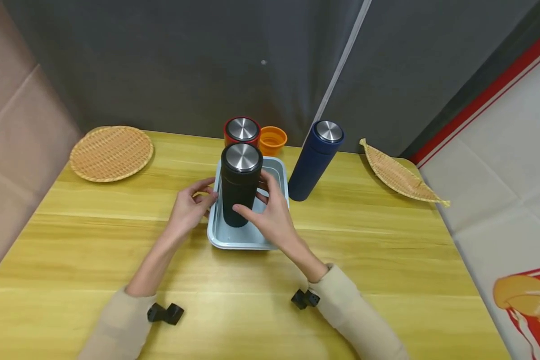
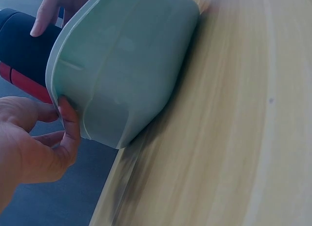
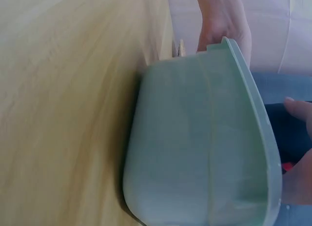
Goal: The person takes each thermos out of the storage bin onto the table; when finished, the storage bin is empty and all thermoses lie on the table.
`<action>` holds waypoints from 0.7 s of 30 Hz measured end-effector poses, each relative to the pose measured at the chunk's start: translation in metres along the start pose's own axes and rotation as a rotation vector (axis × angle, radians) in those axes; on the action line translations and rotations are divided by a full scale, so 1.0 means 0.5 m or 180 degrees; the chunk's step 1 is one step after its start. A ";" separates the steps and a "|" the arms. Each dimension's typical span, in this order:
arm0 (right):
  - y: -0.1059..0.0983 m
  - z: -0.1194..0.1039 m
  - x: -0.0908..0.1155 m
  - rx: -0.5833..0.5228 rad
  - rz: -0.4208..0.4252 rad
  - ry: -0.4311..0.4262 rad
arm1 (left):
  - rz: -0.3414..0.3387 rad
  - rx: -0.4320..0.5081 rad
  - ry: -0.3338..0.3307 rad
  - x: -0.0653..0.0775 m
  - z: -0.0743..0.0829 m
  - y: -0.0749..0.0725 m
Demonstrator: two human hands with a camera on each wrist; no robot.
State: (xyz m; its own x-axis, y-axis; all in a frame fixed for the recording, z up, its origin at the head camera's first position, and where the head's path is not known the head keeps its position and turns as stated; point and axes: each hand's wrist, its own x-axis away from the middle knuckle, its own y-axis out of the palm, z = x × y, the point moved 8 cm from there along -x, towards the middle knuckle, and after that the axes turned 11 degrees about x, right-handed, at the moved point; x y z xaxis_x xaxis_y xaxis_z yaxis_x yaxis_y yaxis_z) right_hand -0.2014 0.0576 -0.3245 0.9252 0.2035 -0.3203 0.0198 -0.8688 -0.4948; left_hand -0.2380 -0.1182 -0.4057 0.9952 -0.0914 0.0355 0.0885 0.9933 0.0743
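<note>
A black vacuum flask with a steel-topped lid stands inside the pale blue-green plastic basin at the table's middle. My right hand holds the flask's right side, thumb across its front and fingers behind. With thumb and fingers my left hand pinches the basin's left rim; the left wrist view shows that pinch at the basin wall. Directly behind the black flask is a red flask, mostly hidden. To the basin's right stands a dark blue flask.
An orange collapsible cup sits behind the basin, beside the red flask. A round woven tray lies at the back left of the wooden table, and a leaf-shaped woven tray at the back right. A grey curtain hangs behind.
</note>
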 end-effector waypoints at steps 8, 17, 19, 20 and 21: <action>-0.011 -0.039 0.003 0.0029 0.0160 -0.0069 | -0.0014 -0.0007 0.0020 0.000 0.000 0.000; -0.015 -0.048 0.010 0.0095 0.0354 -0.0250 | 0.0022 0.0005 0.0014 0.001 0.002 -0.001; -0.015 -0.048 0.011 0.0094 0.0367 -0.0266 | 0.0022 0.0001 0.0021 0.001 0.002 0.000; -0.016 -0.047 0.012 0.0087 0.0367 -0.0268 | 0.0022 0.0002 0.0020 0.001 0.002 0.000; -0.016 -0.047 0.013 0.0079 0.0366 -0.0264 | 0.0016 -0.0003 0.0026 0.001 0.002 0.000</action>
State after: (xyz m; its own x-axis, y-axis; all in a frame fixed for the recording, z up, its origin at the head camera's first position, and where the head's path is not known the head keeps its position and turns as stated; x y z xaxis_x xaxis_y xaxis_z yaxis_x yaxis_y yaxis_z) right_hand -0.1867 0.0554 -0.3038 0.8863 0.1408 -0.4412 -0.0948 -0.8773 -0.4705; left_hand -0.2375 -0.1181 -0.4047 0.9959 -0.0858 0.0277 0.0836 0.9938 0.0732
